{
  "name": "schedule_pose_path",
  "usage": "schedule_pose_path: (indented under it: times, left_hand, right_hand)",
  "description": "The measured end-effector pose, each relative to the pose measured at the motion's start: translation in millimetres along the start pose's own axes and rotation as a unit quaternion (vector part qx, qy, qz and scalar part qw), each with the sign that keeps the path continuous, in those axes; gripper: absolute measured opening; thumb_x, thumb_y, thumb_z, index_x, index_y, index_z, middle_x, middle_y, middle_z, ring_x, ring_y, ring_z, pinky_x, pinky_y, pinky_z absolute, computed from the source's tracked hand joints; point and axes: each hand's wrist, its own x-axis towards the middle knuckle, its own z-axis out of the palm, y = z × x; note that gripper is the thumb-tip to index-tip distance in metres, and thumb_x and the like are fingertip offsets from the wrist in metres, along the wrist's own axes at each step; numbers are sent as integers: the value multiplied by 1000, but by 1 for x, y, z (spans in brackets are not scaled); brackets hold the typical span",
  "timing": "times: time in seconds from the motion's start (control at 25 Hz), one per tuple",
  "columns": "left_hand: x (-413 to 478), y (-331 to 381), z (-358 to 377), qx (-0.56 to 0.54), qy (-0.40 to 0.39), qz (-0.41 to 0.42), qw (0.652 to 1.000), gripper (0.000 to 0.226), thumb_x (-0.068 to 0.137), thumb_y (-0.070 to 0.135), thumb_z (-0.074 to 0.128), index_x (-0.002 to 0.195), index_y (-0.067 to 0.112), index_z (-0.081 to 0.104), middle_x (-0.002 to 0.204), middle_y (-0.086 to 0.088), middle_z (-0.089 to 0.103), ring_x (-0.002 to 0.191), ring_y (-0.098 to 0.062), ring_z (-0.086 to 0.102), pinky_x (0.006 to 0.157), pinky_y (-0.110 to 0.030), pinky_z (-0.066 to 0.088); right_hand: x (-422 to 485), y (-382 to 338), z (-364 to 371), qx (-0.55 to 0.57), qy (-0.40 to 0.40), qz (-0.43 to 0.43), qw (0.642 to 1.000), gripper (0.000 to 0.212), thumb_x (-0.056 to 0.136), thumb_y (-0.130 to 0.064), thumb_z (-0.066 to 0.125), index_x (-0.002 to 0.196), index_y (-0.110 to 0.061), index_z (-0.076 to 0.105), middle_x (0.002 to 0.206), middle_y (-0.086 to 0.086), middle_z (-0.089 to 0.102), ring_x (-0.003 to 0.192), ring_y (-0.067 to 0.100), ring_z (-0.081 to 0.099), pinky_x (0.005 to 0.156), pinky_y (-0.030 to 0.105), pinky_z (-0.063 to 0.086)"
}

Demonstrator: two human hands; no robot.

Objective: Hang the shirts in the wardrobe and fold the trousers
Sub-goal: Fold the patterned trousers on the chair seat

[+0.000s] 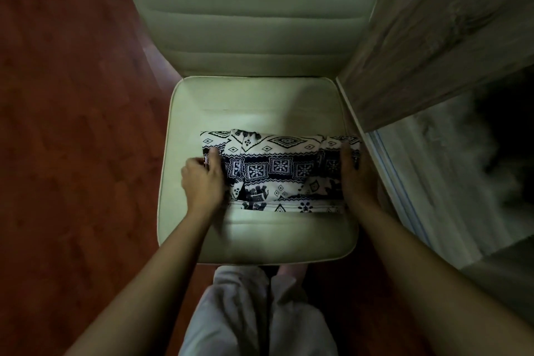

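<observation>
Folded trousers (277, 170) in a dark blue and white print of elephants and diamonds lie as a flat rectangle on the seat of a pale padded chair (260, 101). My left hand (202, 179) is at their left end, thumb on top and fingers curled around the edge. At the right end my right hand (354, 176) lies over the cloth, its fingers wrapping down around that edge.
A grey wood-grain wardrobe door (433, 37) stands right of the chair, with a mirrored panel (450, 170) below it. Reddish wooden floor (72, 124) spreads to the left. My legs in pale trousers (254, 315) stand at the chair's front edge.
</observation>
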Motion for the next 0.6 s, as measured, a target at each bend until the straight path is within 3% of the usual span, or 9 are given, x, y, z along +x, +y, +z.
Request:
schedule_pose_path:
  times: [0.12,0.24,0.36,0.44,0.52,0.6]
  left_hand:
    - [-6,5,14,43,-4,3,999,53,97,45,35,101,-5,53,109,-27,57,104,-42,50,87,-46,38]
    - [-20,12,13,40,31,77,996,33,100,36,31,93,7,45,104,-25,56,100,-41,51,74,-41,34]
    - [-25,9,1,53,82,92,991,29,100,39,26,90,13,36,96,-26,59,85,-44,55,63,-38,29]
    - [-26,2,-6,80,105,100,986,32,100,40,25,90,11,35,96,-28,58,82,-47,54,62,-42,31]
    - [-25,-9,-7,108,98,111,983,36,99,40,26,92,8,37,96,-28,57,81,-47,54,63,-45,34]
    - [-22,-17,-2,124,76,123,982,37,99,39,28,94,5,40,97,-27,56,83,-47,54,64,-46,35]
  right_hand:
    - [9,1,6,-14,-12,4,1000,69,93,-59,28,150,-21,17,156,5,22,143,25,22,117,42,18]
    - [5,0,8,-15,-17,-55,998,57,98,-48,27,141,-11,37,141,12,45,130,27,42,106,29,29]
    - [-4,1,3,16,81,-86,993,62,96,-53,26,134,-8,45,133,14,54,121,27,52,104,42,42]
    - [-11,12,-3,6,92,-108,990,75,90,-65,22,133,-8,46,131,14,56,119,26,54,100,46,44]
    - [-16,29,-6,-25,91,-116,989,88,83,-75,18,132,-9,47,131,13,55,120,25,53,103,40,43]
    - [-15,40,-3,-37,96,-124,987,68,92,-58,24,136,-10,43,136,11,52,124,23,50,105,28,36]
